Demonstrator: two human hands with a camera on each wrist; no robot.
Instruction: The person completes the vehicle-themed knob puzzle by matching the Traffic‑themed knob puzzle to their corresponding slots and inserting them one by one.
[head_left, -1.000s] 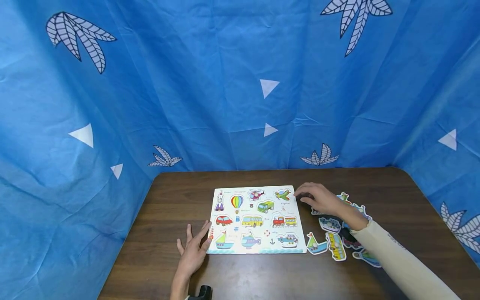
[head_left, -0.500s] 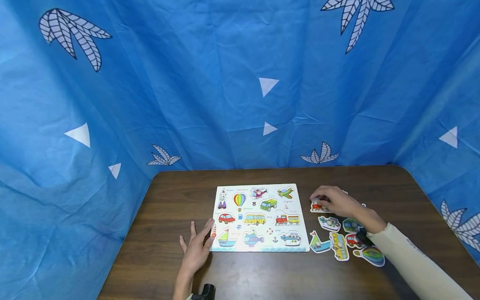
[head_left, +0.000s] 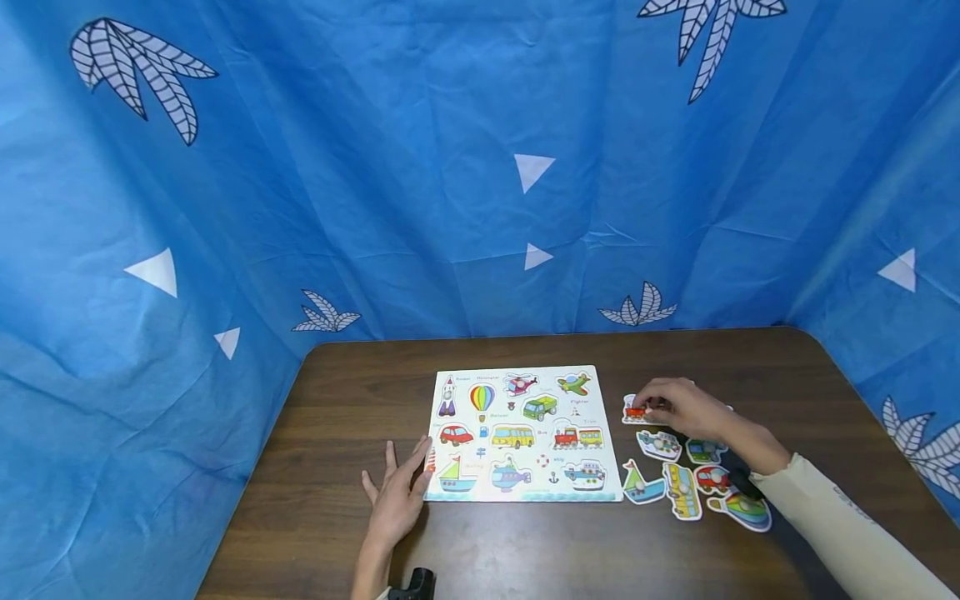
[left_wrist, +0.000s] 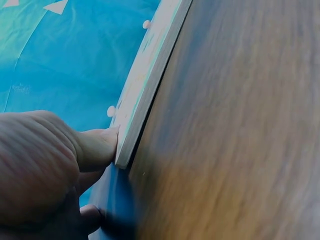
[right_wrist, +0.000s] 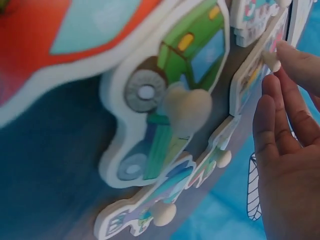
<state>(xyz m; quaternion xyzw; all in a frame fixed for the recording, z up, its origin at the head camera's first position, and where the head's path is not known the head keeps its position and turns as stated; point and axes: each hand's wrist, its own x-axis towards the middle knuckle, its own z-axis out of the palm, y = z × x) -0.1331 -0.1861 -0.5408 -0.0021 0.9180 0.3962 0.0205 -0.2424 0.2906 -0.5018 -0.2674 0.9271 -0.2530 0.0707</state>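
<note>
A white wooden puzzle board printed with vehicles lies flat on the table. My left hand rests at its left edge with fingers spread; in the left wrist view the thumb touches the board's corner. Right of the board, my right hand pinches the knob of a train puzzle piece, which still lies on the table. Fingers hide part of that piece. Below the hand lie a ship piece, a green truck piece and a red car piece.
Close to the board's lower right corner are a sailboat piece and a yellow bus piece. A balloon piece lies farther right. The brown table meets a blue patterned curtain at the back.
My right hand has moved right, away from the board's right edge, onto the train piece. The left hand stays at the board's left edge. The head view has shifted slightly.
</note>
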